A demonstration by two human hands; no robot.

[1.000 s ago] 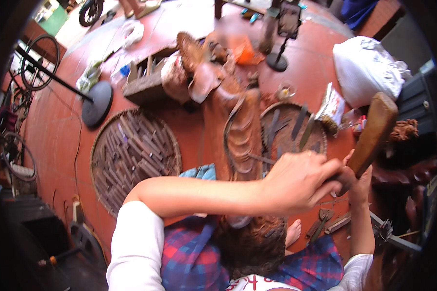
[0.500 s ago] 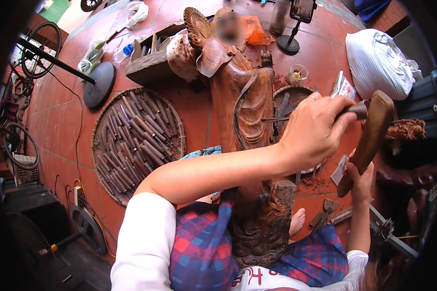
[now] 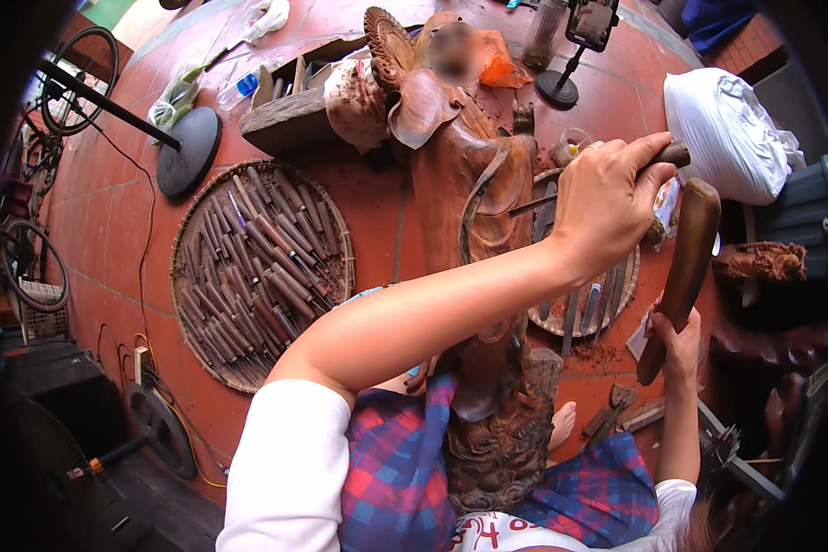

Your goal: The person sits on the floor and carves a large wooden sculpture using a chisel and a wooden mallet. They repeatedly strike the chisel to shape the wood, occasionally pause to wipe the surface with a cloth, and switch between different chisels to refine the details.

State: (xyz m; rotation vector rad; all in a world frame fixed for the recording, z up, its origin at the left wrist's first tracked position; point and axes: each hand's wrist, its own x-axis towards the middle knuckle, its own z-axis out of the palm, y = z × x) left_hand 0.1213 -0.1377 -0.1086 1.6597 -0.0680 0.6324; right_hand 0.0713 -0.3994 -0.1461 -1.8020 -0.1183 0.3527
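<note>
A carved wooden statue point(image 3: 437, 198) lies lengthwise before me, its base between my legs and its head end away from me. Reaching across it, my left hand point(image 3: 603, 198) is closed round a wood chisel point(image 3: 675, 156). The chisel's thin metal blade points left, its tip at the statue's carved folds. At the right, my right hand point(image 3: 679, 340) grips a worn wooden mallet point(image 3: 688, 258), held upright and tilted. The mallet's upper end is just below and right of the chisel handle, with a small gap between them. My left forearm hides part of the statue.
On the left a round woven tray point(image 3: 348, 241) holds many wooden-handled chisels. A second tray point(image 3: 637, 285) with metal blades lies right of the statue. Beyond are a wooden box point(image 3: 285, 124), a phone stand point(image 3: 557, 89), a white sack point(image 3: 727, 133) and a black-based pole stand point(image 3: 189, 152).
My left hand has moved slightly right and nearer me, and the chisel is now slanted, its handle end higher in view. The mallet has shifted slightly left. The whole view has moved a little.
</note>
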